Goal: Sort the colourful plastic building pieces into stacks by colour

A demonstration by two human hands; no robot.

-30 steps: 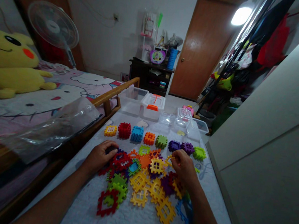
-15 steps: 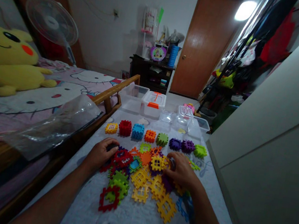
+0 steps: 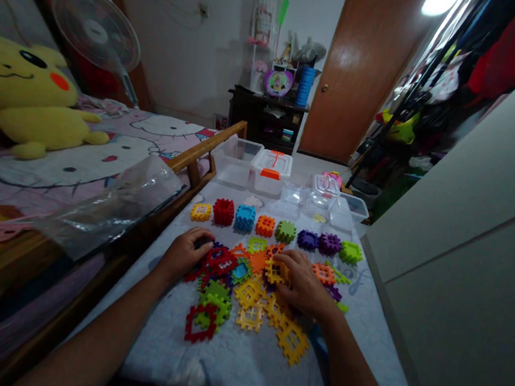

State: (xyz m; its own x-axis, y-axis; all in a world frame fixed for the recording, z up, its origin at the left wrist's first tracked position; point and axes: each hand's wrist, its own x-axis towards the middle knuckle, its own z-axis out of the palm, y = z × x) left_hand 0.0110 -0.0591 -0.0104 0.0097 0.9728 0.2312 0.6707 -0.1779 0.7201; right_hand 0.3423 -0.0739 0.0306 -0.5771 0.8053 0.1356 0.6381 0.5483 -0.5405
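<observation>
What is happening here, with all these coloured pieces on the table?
A person is working through a pile of flat plastic tiles on a cloth-covered table. The left hand rests on red and dark pieces at the pile's left edge. The right hand lies over the pile's right side, fingertips on a yellow tile. Whether either hand grips a piece is unclear. Behind the pile stands a row of assembled cubes, and beyond it some clear plastic boxes.

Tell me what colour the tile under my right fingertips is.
Yellow. The head view shows the tile at the right hand.
</observation>
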